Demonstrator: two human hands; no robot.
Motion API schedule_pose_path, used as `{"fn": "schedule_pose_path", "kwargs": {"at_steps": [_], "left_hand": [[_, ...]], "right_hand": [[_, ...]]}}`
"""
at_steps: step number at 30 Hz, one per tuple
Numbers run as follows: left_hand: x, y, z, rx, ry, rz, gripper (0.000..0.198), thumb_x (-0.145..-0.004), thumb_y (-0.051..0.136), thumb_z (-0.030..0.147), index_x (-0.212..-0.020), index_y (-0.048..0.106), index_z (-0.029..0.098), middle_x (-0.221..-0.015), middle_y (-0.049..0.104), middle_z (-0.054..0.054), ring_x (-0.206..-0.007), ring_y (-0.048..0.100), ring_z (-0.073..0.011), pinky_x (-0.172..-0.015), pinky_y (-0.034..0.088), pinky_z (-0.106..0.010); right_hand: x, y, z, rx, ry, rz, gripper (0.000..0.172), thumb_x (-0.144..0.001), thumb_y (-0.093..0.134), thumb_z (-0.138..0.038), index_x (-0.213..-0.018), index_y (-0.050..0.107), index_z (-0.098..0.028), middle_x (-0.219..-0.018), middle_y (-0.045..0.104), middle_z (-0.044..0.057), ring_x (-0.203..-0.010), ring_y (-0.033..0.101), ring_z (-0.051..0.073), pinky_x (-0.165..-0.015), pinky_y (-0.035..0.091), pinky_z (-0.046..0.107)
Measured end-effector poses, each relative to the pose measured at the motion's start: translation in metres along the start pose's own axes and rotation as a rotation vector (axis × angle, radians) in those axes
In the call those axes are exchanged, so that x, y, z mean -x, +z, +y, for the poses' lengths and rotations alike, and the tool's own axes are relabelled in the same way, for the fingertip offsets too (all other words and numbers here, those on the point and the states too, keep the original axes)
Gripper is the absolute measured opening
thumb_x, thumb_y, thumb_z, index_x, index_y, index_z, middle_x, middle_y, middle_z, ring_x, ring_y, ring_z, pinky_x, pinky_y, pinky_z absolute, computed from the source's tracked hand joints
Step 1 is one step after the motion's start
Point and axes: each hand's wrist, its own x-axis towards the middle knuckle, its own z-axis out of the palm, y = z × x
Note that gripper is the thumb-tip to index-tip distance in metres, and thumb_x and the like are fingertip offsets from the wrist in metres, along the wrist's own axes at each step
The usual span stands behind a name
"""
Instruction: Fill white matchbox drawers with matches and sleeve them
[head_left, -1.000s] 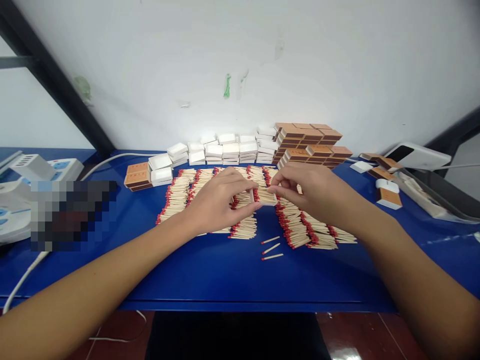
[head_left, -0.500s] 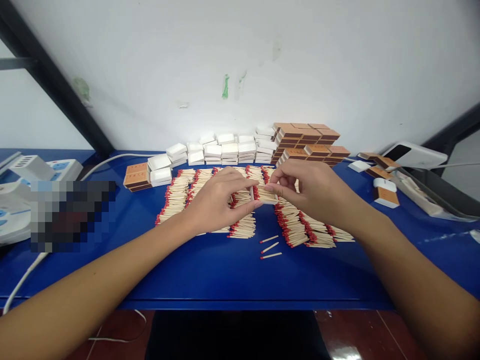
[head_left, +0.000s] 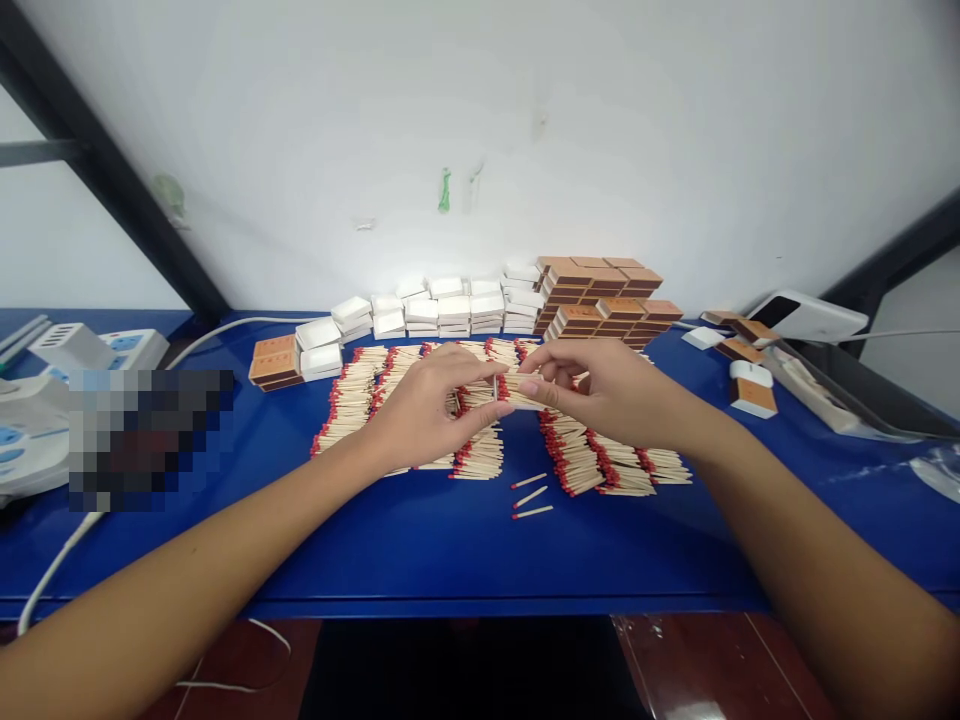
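Both hands meet above rows of red-tipped matches [head_left: 480, 455] laid out on a blue table [head_left: 420, 550]. My left hand [head_left: 427, 405] and my right hand [head_left: 600, 385] pinch the two ends of a small white matchbox tray filled with matches [head_left: 517, 391], held just above the rows. Three loose matches [head_left: 531, 495] lie on the table in front of the rows. More matches [head_left: 600, 465] lie fanned out under my right wrist.
Stacked white inner trays [head_left: 442, 305] and brown matchbox sleeves [head_left: 607, 295] line the wall behind. More boxes [head_left: 289, 358] sit at left, another box [head_left: 750, 390] at right. A power strip and white cable [head_left: 97, 345] lie far left; a white device [head_left: 806, 315] far right.
The view has shifted slightly; both hands stay together on the filled tray, drifting a little left. Nothing was picked up or let go.
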Motion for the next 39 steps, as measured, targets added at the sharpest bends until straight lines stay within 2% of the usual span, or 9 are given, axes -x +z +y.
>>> {"fn": "schedule_pose_path", "kwargs": {"at_steps": [6,11,18,23,32,39], "left_hand": [[-0.001,0.000,-0.002,-0.003,-0.039,-0.034,0.035,-0.099,0.075,0.045,-0.125,0.076,0.021,-0.100,0.080,-0.005,-0.095,0.069,-0.0215,-0.086,0.054,-0.040],[-0.002,-0.002,-0.002,-0.003,-0.053,-0.063,0.034,-0.100,0.072,0.046,-0.123,0.078,0.022,-0.089,0.077,-0.003,-0.089,0.068,-0.0211,-0.081,0.052,-0.037],[0.000,-0.002,-0.002,0.022,-0.061,-0.078,0.033,-0.099,0.074,0.046,-0.123,0.078,0.023,-0.098,0.080,-0.006,-0.094,0.069,-0.0224,-0.085,0.054,-0.040],[0.000,-0.001,-0.001,0.021,-0.073,-0.103,0.035,-0.098,0.075,0.044,-0.128,0.077,0.025,-0.095,0.080,-0.005,-0.093,0.066,-0.0232,-0.083,0.054,-0.040],[0.001,0.000,-0.002,0.005,-0.100,-0.015,0.037,-0.097,0.077,0.049,-0.123,0.078,0.022,-0.095,0.077,-0.005,-0.094,0.067,-0.0226,-0.087,0.055,-0.042],[0.001,-0.001,-0.001,-0.010,-0.081,-0.022,0.036,-0.099,0.075,0.046,-0.125,0.077,0.021,-0.093,0.077,-0.005,-0.091,0.067,-0.0229,-0.082,0.055,-0.042]], "right_hand": [[-0.002,-0.001,0.004,0.006,-0.010,-0.057,0.036,-0.097,0.067,-0.060,-0.101,0.075,-0.025,-0.077,0.069,0.000,-0.069,0.060,0.017,-0.062,0.044,0.031],[-0.001,-0.004,0.003,0.056,-0.017,-0.093,0.040,-0.096,0.068,-0.062,-0.106,0.076,-0.024,-0.077,0.069,0.000,-0.068,0.061,0.017,-0.061,0.043,0.031],[-0.002,-0.003,0.001,0.046,-0.007,-0.094,0.040,-0.099,0.064,-0.062,-0.097,0.075,-0.024,-0.076,0.069,0.001,-0.068,0.060,0.017,-0.062,0.042,0.031],[-0.002,0.001,0.001,0.047,0.012,-0.094,0.040,-0.100,0.063,-0.061,-0.091,0.072,-0.023,-0.071,0.065,-0.001,-0.066,0.057,0.016,-0.061,0.038,0.031],[-0.003,0.001,0.002,-0.010,-0.013,-0.033,0.037,-0.100,0.063,-0.059,-0.098,0.072,-0.023,-0.075,0.067,0.000,-0.068,0.057,0.016,-0.063,0.041,0.031],[-0.005,0.006,0.003,-0.046,0.002,-0.010,0.037,-0.100,0.064,-0.059,-0.100,0.073,-0.023,-0.076,0.068,0.000,-0.068,0.060,0.017,-0.062,0.043,0.031]]}}
